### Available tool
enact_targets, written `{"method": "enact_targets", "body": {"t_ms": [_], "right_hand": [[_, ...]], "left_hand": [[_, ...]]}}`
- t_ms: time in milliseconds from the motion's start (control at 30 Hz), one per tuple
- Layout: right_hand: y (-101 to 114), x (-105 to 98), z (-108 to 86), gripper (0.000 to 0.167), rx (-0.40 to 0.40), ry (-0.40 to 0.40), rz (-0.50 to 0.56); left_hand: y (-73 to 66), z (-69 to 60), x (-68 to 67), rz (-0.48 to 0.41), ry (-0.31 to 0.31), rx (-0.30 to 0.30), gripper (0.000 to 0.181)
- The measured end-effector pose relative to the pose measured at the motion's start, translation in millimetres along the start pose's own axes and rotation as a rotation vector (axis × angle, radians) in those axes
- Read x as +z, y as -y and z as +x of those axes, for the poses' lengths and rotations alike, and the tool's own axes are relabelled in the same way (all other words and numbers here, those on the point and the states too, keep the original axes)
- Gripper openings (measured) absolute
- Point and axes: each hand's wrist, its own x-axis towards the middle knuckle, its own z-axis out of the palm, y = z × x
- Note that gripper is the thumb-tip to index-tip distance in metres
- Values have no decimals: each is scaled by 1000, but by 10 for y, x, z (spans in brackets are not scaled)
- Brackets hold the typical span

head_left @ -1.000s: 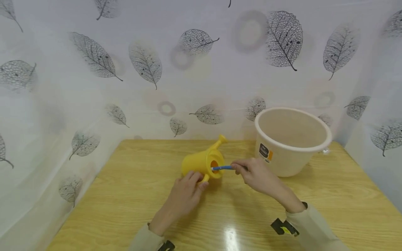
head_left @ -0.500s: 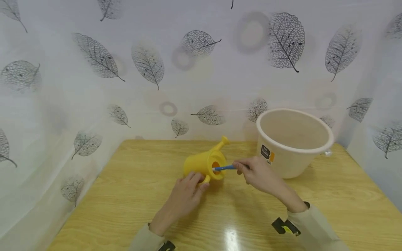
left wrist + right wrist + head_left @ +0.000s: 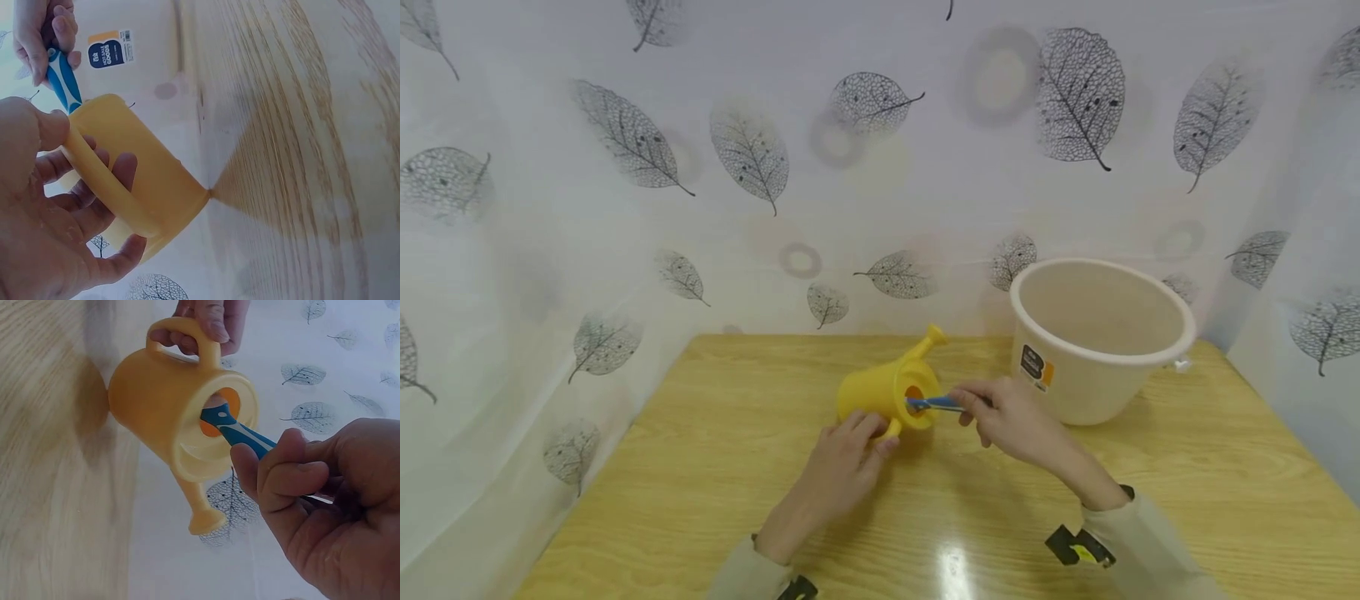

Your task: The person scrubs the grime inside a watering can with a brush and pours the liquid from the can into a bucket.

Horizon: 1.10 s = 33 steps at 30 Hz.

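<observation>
A yellow watering can (image 3: 872,393) lies tipped over on the table, its round opening facing right and its spout pointing to the back right. My left hand (image 3: 842,462) grips the can's handle; in the left wrist view, the fingers (image 3: 94,206) curl through the handle loop. My right hand (image 3: 1018,421) holds a slim blue-and-white brush (image 3: 240,434) by its handle. The brush's pale head reaches into the can's orange-lined opening and is mostly hidden there. In the right wrist view, thumb and curled fingers close around the brush handle.
A large cream bucket (image 3: 1093,387) with a label stands at the back right, just beyond my right hand. Behind the wooden table (image 3: 715,450) hangs a white leaf-print sheet (image 3: 775,275), which also runs along both sides.
The brush shifts slightly in the can's opening, and its handle turns a little in my right hand as the fingers change position. My left hand and the can stay nearly still.
</observation>
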Motion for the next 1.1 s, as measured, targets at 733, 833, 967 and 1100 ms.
{"method": "enact_targets", "body": {"t_ms": [733, 833, 967, 1100], "right_hand": [[-23, 7, -3, 26, 26, 62, 138], [-28, -33, -21, 28, 17, 55, 142], [-25, -60, -27, 27, 15, 55, 138], [-26, -43, -18, 27, 20, 56, 121]], "left_hand": [[14, -12, -17, 2, -10, 12, 13], [30, -5, -23, 12, -35, 41, 12], [42, -1, -14, 16, -49, 56, 12], [46, 2, -4, 13, -42, 51, 12]]}}
